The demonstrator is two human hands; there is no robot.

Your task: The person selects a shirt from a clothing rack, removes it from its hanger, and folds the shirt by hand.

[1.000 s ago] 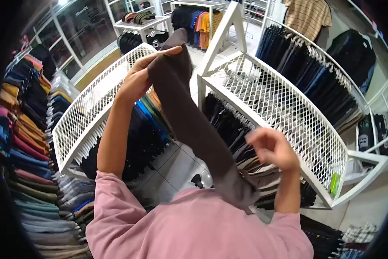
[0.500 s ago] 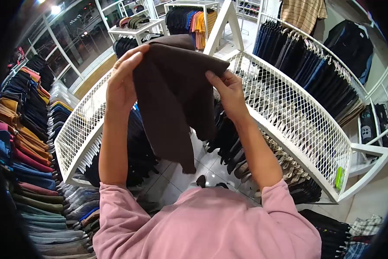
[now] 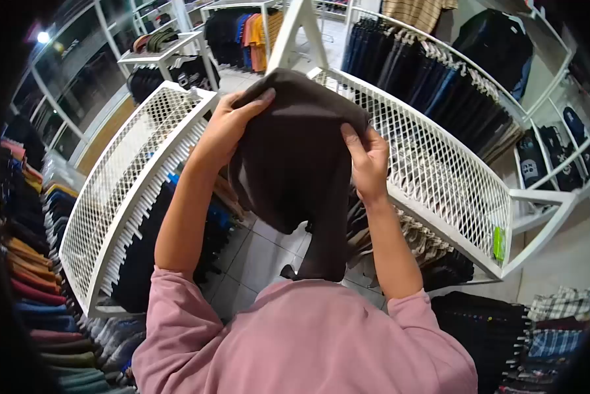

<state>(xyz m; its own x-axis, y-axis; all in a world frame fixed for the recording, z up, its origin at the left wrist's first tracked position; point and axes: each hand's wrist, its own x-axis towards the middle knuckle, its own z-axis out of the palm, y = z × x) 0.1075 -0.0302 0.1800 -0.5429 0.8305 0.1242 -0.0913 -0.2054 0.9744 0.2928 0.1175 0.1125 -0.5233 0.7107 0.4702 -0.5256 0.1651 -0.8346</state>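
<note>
From where I stand, the dark brown cloth [image 3: 295,144] is up in front of the person's chest, between two white mesh racks, its lower end hanging near the pink shirt [image 3: 360,341]. The left hand [image 3: 224,128] pinches its upper edge, thumb on top; the right hand [image 3: 371,164] grips the opposite upper corner the same way, so the top is spread between them. I'd judge it soft, limp and fairly light, not slippery or fragile (the sort of fabric that folds over itself if you let it), and best held by those two upper corners. I can't make out a brand or label on it. Dark items [image 3: 530,164] on the far right shelf carry pale marks, too small to read, and so does the bright green piece [image 3: 498,244] on the right rack.
</note>
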